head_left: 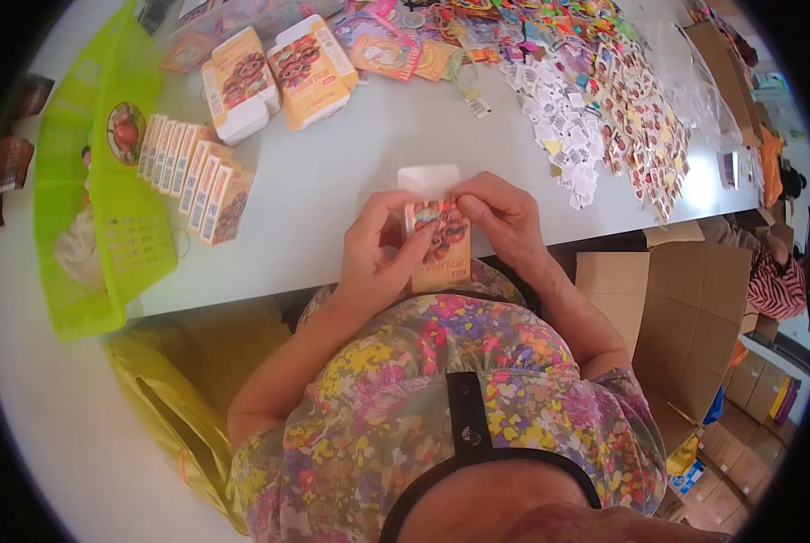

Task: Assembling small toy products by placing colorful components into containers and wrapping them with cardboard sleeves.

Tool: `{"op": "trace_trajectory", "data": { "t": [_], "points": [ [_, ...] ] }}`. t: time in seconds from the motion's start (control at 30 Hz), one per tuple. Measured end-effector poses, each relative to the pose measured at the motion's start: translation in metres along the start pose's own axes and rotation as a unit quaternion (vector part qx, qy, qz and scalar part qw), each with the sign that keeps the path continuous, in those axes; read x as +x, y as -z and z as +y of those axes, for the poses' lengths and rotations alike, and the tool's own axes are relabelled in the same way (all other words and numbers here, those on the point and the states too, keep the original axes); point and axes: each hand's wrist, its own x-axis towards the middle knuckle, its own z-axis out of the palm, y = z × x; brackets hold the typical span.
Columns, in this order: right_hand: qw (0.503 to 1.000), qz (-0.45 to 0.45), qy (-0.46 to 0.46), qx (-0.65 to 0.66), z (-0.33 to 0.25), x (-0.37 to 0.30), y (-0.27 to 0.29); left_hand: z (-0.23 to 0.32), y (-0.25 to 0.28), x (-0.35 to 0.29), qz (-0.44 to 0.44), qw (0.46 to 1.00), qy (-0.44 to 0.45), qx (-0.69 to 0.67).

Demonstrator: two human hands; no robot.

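Note:
At the table's near edge I hold a small orange-yellow printed carton (447,258) upright. Its white top flap (428,178) stands up. My left hand (378,249) wraps the carton's left side, thumb across the printed front. With bent fingers, my right hand (505,215) pinches the upper right corner by the opening. What lies inside the carton is hidden. To the left, several similar filled-out cartons (215,204) stand in a slanting row. Beyond them, two larger orange cartons with white sides (242,86) lie side by side.
A green plastic basket (106,244) stands at the left. Heaps of small white tags (559,127) and reddish printed pieces (645,136) cover the far right, beside clear plastic bags (695,90). An open cardboard box (695,317) is right of me; a yellow bag (179,389) hangs lower left.

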Motion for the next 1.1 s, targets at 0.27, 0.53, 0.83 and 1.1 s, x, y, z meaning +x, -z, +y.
{"op": "trace_trajectory", "data": {
  "t": [0.27,0.53,0.83,1.1],
  "points": [
    [0.989,0.030,0.077,-0.118,-0.019,0.013,0.000,0.004,-0.007,0.019,0.073,0.994,-0.073,0.046],
    [0.987,-0.115,-0.116,-0.003,-0.033,0.033,0.027,0.019,0.007,0.031,0.016,0.994,0.088,-0.064],
    [0.977,-0.123,-0.168,0.052,-0.028,0.034,0.025,0.020,0.019,0.035,-0.035,0.988,0.111,-0.102],
    [0.992,-0.062,-0.052,0.097,-0.014,-0.007,0.008,0.012,0.028,0.016,-0.094,0.984,0.098,-0.113]
  ]
}}
